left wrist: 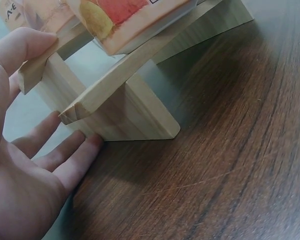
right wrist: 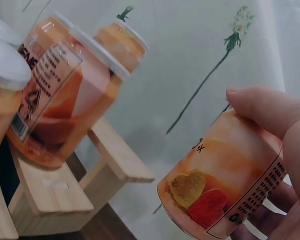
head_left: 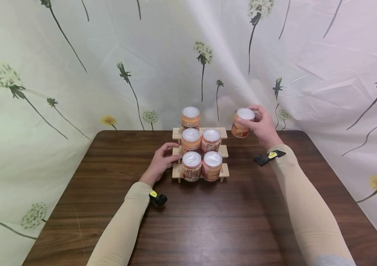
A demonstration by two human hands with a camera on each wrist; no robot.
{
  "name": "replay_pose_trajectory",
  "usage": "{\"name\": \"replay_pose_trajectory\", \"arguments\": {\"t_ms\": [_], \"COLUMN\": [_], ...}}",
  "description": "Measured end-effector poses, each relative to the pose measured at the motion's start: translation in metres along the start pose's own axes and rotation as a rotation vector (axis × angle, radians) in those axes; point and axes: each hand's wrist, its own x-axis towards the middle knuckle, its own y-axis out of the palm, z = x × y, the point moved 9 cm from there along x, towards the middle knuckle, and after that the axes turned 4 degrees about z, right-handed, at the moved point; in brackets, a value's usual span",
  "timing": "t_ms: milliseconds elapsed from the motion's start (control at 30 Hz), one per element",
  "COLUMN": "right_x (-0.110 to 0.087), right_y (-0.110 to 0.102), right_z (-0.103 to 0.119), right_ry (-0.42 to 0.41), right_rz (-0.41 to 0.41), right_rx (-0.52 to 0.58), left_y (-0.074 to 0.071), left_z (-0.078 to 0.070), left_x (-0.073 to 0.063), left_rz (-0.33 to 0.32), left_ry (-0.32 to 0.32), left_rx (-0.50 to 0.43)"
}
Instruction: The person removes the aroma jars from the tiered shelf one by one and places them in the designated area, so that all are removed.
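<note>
My right hand (head_left: 262, 123) holds an orange-labelled jar (right wrist: 225, 180) with a pale lid, thumb on one side and fingers round the other. That jar is in the air, right of the top step of a three-step wooden rack (head_left: 223, 151). At the rack's left side, my left hand (head_left: 161, 160) grips the end of the middle step; in the left wrist view its other fingers (left wrist: 72, 165) touch the side panel. Similar jars stand on the rack: one jar (head_left: 190, 117) on the top step's left, two on the middle (head_left: 211, 139), two on the bottom (head_left: 192, 168).
The rack stands on a dark brown wooden table (head_left: 195, 221), towards its far edge. Behind the table hangs a pale curtain (head_left: 161, 55) printed with dandelions. Both wrists wear a small black camera strap (head_left: 269, 157).
</note>
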Motion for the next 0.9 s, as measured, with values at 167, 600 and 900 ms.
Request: {"name": "replay_pose_trajectory", "arguments": {"t_ms": [167,600,900], "right_x": [-0.002,-0.018,-0.008], "right_y": [-0.005,0.006,0.003], "right_z": [-0.008,-0.013,-0.067], "right_ry": [0.017,0.071,0.149], "right_rz": [-0.011,-0.004,-0.019], "right_rx": [-0.012,-0.106,-0.112], "left_y": [0.0,0.002,0.001], "left_z": [-0.003,-0.003,-0.003], "left_x": [-0.001,-0.002,-0.003], "left_rz": [-0.001,0.009,-0.001], "left_ry": [0.005,0.01,0.019], "left_rx": [0.0,-0.003,-0.002]}}
